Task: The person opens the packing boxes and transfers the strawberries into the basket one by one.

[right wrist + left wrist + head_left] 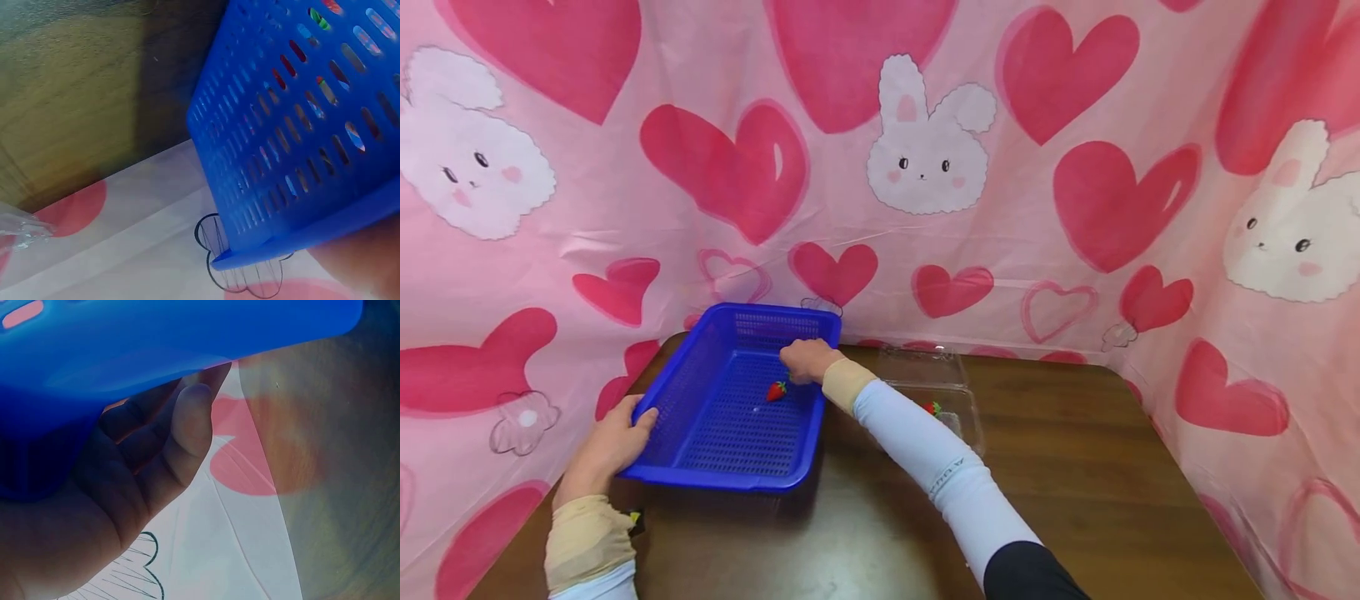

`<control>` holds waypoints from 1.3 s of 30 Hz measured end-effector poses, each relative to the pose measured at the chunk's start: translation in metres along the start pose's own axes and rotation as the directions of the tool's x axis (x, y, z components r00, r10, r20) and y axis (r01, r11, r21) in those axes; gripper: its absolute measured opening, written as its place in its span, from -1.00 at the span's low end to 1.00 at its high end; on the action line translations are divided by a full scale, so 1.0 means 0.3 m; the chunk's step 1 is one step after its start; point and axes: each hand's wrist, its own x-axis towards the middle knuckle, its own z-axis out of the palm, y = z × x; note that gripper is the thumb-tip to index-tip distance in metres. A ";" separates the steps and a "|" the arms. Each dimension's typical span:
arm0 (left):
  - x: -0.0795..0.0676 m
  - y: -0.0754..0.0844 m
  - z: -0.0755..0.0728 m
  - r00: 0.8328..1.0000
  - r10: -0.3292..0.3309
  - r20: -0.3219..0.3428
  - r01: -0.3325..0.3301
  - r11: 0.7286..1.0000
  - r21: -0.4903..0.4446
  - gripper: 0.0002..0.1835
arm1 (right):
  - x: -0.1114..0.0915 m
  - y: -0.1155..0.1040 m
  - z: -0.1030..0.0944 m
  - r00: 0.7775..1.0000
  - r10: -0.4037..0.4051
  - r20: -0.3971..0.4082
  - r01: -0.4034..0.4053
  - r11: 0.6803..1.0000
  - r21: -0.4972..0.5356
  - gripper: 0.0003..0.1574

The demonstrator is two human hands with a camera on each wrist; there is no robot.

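Observation:
A blue plastic basket [741, 417] is at the table's left, with a red strawberry [777, 391] on its slotted floor. My left hand [613, 437] grips the basket's left rim; in the left wrist view its thumb and fingers bend under the blue edge. Over the right rim reaches my right hand [811, 360], its fingers curled inside the basket. A bit of green shows beneath them, and red and green patches show through the slotted basket wall [281, 125], so it seems to pinch a second strawberry. The fingertips are hidden.
Right of the basket, an open clear plastic box [970, 417] stands partly behind my right forearm, holding a strawberry [932, 408]. The brown table [1060, 475] meets a pink heart-and-rabbit cloth [850, 208] at the back and sides. A small dark-and-yellow object [636, 522] lies beside my left wrist.

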 end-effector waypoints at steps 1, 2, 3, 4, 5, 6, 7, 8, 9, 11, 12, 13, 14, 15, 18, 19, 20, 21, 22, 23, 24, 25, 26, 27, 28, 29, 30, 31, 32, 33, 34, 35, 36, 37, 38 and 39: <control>0.000 0.000 -0.001 1.000 0.000 0.001 0.000 1.000 0.002 -0.39 | 0.003 -0.003 0.003 1.000 0.002 -0.004 -0.003 1.000 -0.006 -0.85; -0.001 0.000 -0.001 1.000 0.001 -0.001 -0.001 1.000 0.005 -0.39 | 0.006 -0.007 0.006 1.000 0.005 -0.006 -0.006 1.000 -0.014 -0.88; -0.002 0.001 -0.001 1.000 0.003 -0.004 -0.003 1.000 0.008 -0.39 | 0.009 -0.011 0.009 1.000 0.008 -0.006 -0.008 1.000 -0.020 -0.91; -0.002 0.002 -0.002 1.000 0.004 -0.004 -0.004 1.000 0.011 -0.39 | 0.011 -0.015 0.012 1.000 0.012 -0.001 -0.012 1.000 -0.026 -0.92; -0.001 0.002 -0.002 1.000 0.005 -0.002 -0.005 1.000 0.012 -0.39 | 0.012 -0.019 0.017 1.000 0.013 0.005 -0.013 0.999 -0.034 -0.92; -0.001 0.003 -0.001 1.000 0.005 0.002 -0.005 1.000 0.011 -0.39 | 0.013 -0.023 0.020 1.000 0.014 0.012 -0.014 0.999 -0.042 -0.91; 0.000 0.004 -0.001 1.000 0.004 0.004 -0.004 1.000 0.011 -0.38 | 0.014 -0.026 0.024 1.000 0.014 0.020 -0.013 0.999 -0.049 -0.90; 0.000 0.005 0.000 1.000 0.003 0.006 -0.003 1.000 0.010 -0.38 | 0.014 -0.030 0.028 1.000 0.011 0.024 -0.009 0.998 -0.055 -0.90; 0.001 0.005 0.001 1.000 0.001 0.010 -0.001 1.000 0.009 -0.38 | 0.015 -0.033 0.032 1.000 0.007 0.026 -0.005 0.998 -0.057 -0.90; 0.001 0.003 0.003 1.000 -0.003 0.018 0.003 1.000 0.006 -0.37 | 0.015 -0.039 0.038 1.000 0.001 0.023 0.001 0.998 -0.061 -0.90; 0.001 0.001 0.005 1.000 -0.001 0.016 0.001 1.000 0.006 -0.37 | 0.014 -0.041 0.040 1.000 0.001 0.021 0.000 0.998 -0.061 -0.90; 0.002 -0.001 0.006 1.000 -0.004 0.018 0.004 1.000 0.004 -0.37 | 0.014 -0.043 0.043 1.000 -0.001 0.018 0.002 0.998 -0.061 -0.91; 0.002 -0.002 0.006 1.000 -0.007 0.022 0.007 1.000 0.001 -0.37 | 0.014 -0.044 0.044 1.000 -0.003 0.015 0.003 0.998 -0.059 -0.91; 0.001 -0.003 0.007 1.000 -0.007 0.022 0.007 1.000 -0.001 -0.37 | 0.014 -0.044 0.045 1.000 -0.003 0.014 0.004 0.999 -0.054 -0.91; 0.001 0.001 0.006 1.000 -0.015 0.027 0.016 1.000 -0.006 -0.37 | 0.012 -0.042 0.046 1.000 -0.005 0.011 0.006 0.999 -0.048 -0.92; 0.001 0.005 0.004 0.999 -0.018 0.027 0.018 1.000 -0.004 -0.36 | 0.012 -0.040 0.046 1.000 -0.006 0.008 0.007 0.999 -0.047 -0.92; 0.001 0.007 0.004 0.999 -0.018 0.027 0.018 1.000 -0.004 -0.37 | 0.012 -0.039 0.045 1.000 -0.006 0.008 0.006 0.999 -0.044 -0.92; 0.001 0.008 0.003 0.999 -0.018 0.027 0.018 1.000 -0.004 -0.36 | 0.012 -0.037 0.044 1.000 -0.001 0.007 0.001 0.999 -0.038 -0.92; 0.002 0.009 0.002 0.999 -0.019 0.028 0.019 1.000 -0.002 -0.36 | 0.011 -0.035 0.040 1.000 0.000 0.008 0.000 1.000 -0.029 -0.93; 0.002 0.009 0.002 0.999 -0.019 0.029 0.019 1.000 -0.001 -0.36 | 0.010 -0.032 0.034 1.000 0.005 0.012 -0.005 1.000 -0.015 -0.93; 0.003 0.008 0.002 0.999 -0.016 0.028 0.016 1.000 0.000 -0.37 | 0.007 -0.030 0.025 1.000 0.006 0.014 -0.006 1.000 0.006 -0.93; 0.004 0.006 0.004 1.000 -0.012 0.027 0.012 1.000 0.000 -0.37 | 0.002 -0.026 0.012 1.000 0.004 0.016 -0.004 1.000 0.030 -0.93; 0.006 0.005 0.005 1.000 -0.008 0.028 0.008 1.000 -0.004 -0.37 | -0.004 -0.022 -0.003 1.000 0.002 0.015 -0.003 0.998 0.056 -0.94; 0.007 0.004 0.007 1.000 -0.002 0.024 0.002 1.000 -0.006 -0.37 | -0.011 -0.018 -0.021 1.000 -0.001 0.002 0.001 0.997 0.079 -0.95; 0.009 0.004 0.007 1.000 0.003 0.022 -0.003 1.000 -0.010 -0.38 | -0.018 -0.013 -0.040 1.000 -0.010 -0.018 0.012 0.995 0.100 -0.95; 0.010 0.003 0.006 1.000 0.004 0.023 -0.003 1.000 -0.016 -0.37 | -0.025 -0.009 -0.060 0.999 -0.018 -0.043 0.023 0.993 0.117 -0.94; 0.012 0.003 0.005 1.000 0.006 0.023 -0.005 1.000 -0.019 -0.37 | -0.032 -0.005 -0.080 0.996 -0.028 -0.079 0.038 0.990 0.133 -0.93; 0.012 0.002 0.005 1.000 0.008 0.018 -0.008 1.000 -0.019 -0.38 | -0.037 0.000 -0.097 0.993 -0.038 -0.112 0.054 0.988 0.145 -0.92; 0.013 0.002 0.003 1.000 0.009 0.017 -0.009 1.000 -0.018 -0.38 | -0.042 0.005 -0.112 0.988 -0.044 -0.146 0.066 0.986 0.153 -0.91; 0.013 0.002 0.002 1.000 0.007 0.017 -0.007 1.000 -0.017 -0.38 | -0.047 0.010 -0.125 0.983 -0.048 -0.177 0.077 0.984 0.162 -0.90; 0.012 0.002 0.001 1.000 0.004 0.020 -0.004 1.000 -0.014 -0.38 | -0.053 0.016 -0.136 0.978 -0.051 -0.200 0.087 0.980 0.177 -0.89; 0.012 0.003 0.000 1.000 0.003 0.021 -0.003 1.000 -0.012 -0.38 | -0.058 0.022 -0.146 0.974 -0.055 -0.222 0.099 0.977 0.191 -0.89; 0.011 0.003 -0.001 1.000 0.003 0.020 -0.003 1.000 -0.007 -0.38 | -0.065 0.029 -0.154 0.969 -0.055 -0.242 0.107 0.972 0.207 -0.89; 0.010 0.003 -0.001 1.000 0.005 0.018 -0.005 1.000 -0.004 -0.38 | -0.073 0.036 -0.162 0.964 -0.055 -0.262 0.116 0.968 0.222 -0.88; 0.010 0.004 -0.001 1.000 0.003 0.024 -0.003 1.000 -0.005 -0.38 | -0.081 0.045 -0.168 0.956 -0.058 -0.289 0.128 0.965 0.229 -0.88; 0.009 0.005 -0.002 1.000 0.001 0.028 -0.001 1.000 -0.006 -0.37 | -0.090 0.054 -0.175 0.947 -0.060 -0.316 0.140 0.961 0.237 -0.88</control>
